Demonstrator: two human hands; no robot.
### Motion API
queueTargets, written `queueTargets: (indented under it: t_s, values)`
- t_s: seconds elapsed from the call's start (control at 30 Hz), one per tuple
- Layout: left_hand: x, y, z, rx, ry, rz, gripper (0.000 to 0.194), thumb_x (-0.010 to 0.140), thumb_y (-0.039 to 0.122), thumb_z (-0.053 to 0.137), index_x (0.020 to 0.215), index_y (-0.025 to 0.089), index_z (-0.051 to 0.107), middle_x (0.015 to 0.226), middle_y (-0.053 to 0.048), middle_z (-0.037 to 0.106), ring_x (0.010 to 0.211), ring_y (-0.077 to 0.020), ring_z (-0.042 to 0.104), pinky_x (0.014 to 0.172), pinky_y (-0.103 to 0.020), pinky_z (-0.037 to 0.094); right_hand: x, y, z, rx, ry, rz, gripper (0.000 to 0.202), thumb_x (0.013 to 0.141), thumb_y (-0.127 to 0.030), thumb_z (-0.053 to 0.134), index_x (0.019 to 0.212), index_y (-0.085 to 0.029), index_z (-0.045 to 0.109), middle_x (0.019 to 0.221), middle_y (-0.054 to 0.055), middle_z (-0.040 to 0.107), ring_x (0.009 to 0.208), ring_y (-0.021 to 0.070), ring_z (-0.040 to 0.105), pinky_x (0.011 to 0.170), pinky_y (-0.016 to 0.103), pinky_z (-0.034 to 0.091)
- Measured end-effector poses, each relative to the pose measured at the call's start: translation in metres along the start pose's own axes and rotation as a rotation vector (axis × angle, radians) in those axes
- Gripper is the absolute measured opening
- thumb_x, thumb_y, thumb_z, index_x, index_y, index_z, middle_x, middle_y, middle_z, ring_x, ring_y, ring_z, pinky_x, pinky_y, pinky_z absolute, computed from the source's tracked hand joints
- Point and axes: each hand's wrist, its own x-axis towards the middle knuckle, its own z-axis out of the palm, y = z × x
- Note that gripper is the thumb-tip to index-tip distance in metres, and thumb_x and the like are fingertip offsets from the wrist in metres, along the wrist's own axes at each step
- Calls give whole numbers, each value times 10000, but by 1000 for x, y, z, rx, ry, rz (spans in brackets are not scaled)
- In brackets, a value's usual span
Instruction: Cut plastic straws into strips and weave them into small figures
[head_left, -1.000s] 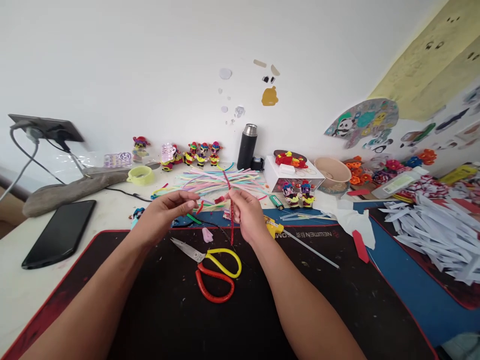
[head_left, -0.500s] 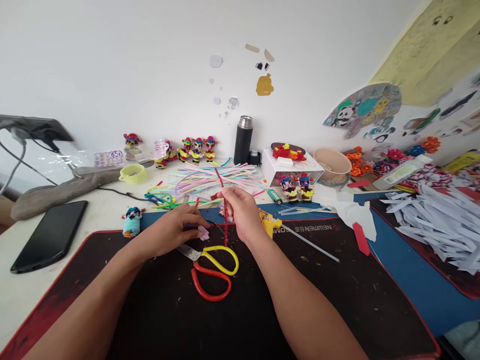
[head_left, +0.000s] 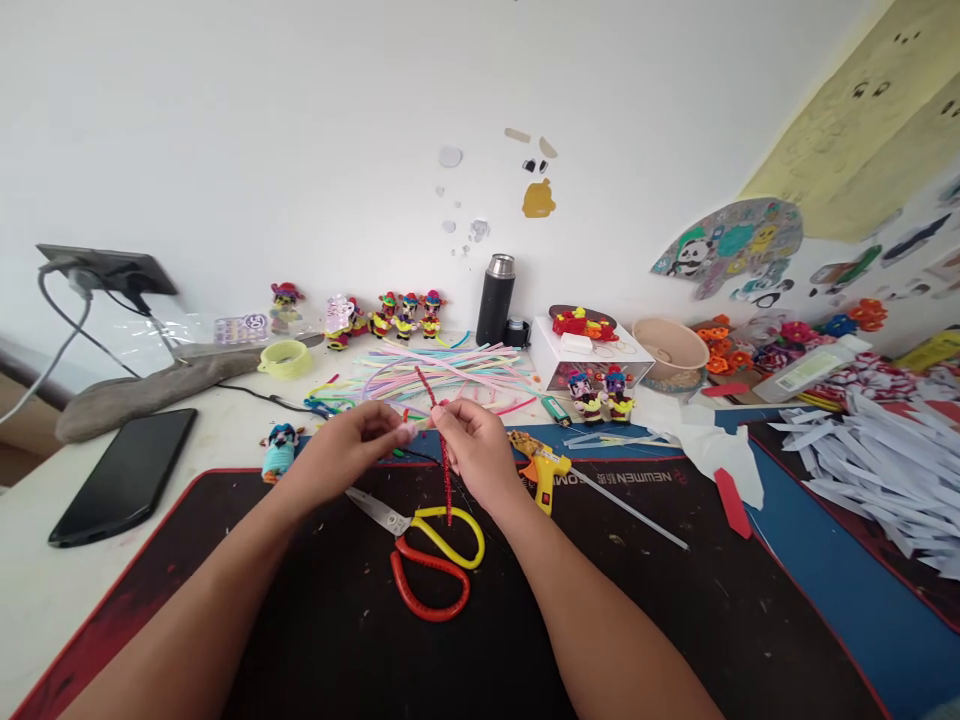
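Note:
My right hand [head_left: 474, 445] pinches a red glittery pipe cleaner [head_left: 448, 490] between thumb and fingers. One end of it slants up past the fingertips, and the other hangs down over the scissors. Close by on the left, my left hand [head_left: 364, 440] has thumb and fingers drawn together. A pale bit shows at its fingertips, too small to name. Beneath both hands, the scissors [head_left: 431, 555] with one yellow and one red handle lie on the black desk mat [head_left: 585, 620]. A yellow glue gun [head_left: 546, 475] with a clear glue stick rests beside my right wrist.
Pastel pipe cleaners [head_left: 465, 365] are piled behind my hands. A turquoise figure [head_left: 279, 455] and a phone [head_left: 124, 480] sit at left. Farther back stand a black thermos [head_left: 496, 300] and a white box [head_left: 551, 350]. White paper strips [head_left: 877, 480] are heaped at right.
My left hand has lifted off the mat, away from the scissors' blades, up to beside my right hand. The red pipe cleaner now sits lower and leans left at its top. The view has tilted slightly.

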Motion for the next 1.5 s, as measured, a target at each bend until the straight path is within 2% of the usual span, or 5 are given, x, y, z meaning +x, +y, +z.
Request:
queueTargets:
  t_s: [0.2,0.4,0.63,1.17,1.5]
  values:
    - [5,2,-10,-296,198,-30,481,682,567,909,912,184,729,801,-67,759,595,-164,586,558,-270,454,-12,-2,8,-331,-7,-169,273,948,-406,601,768,-205,644,573,-34,484,529,127,402,532,272,305]
    - [3,3,-9,-320,169,-50,471,659,560,918,911,179,798,675,-42,717,599,-182,602,587,-288,477,-14,5,11,-513,-17,-226,272,951,-380,587,735,-217,611,541,-44,480,507,129,428,556,279,319]
    - [1,8,-8,-397,147,-73,473,628,536,944,914,182,814,691,-48,732,601,-183,621,586,-294,497,-13,6,12,-591,-8,-230,254,937,-361,590,728,-219,616,542,-40,495,504,131,428,558,279,311]
    - [0,4,-8,-452,118,-98,457,644,486,958,946,173,818,817,-65,756,668,-168,644,608,-263,531,-13,5,12,-632,11,-207,255,937,-365,576,737,-211,615,552,-36,509,508,128,437,564,278,304]
    - [0,4,-8,-466,114,-125,440,665,521,946,911,182,811,726,-42,738,633,-147,631,623,-248,525,-14,6,13,-669,8,-220,231,922,-330,569,737,-207,630,537,-41,521,486,125,435,549,272,291]
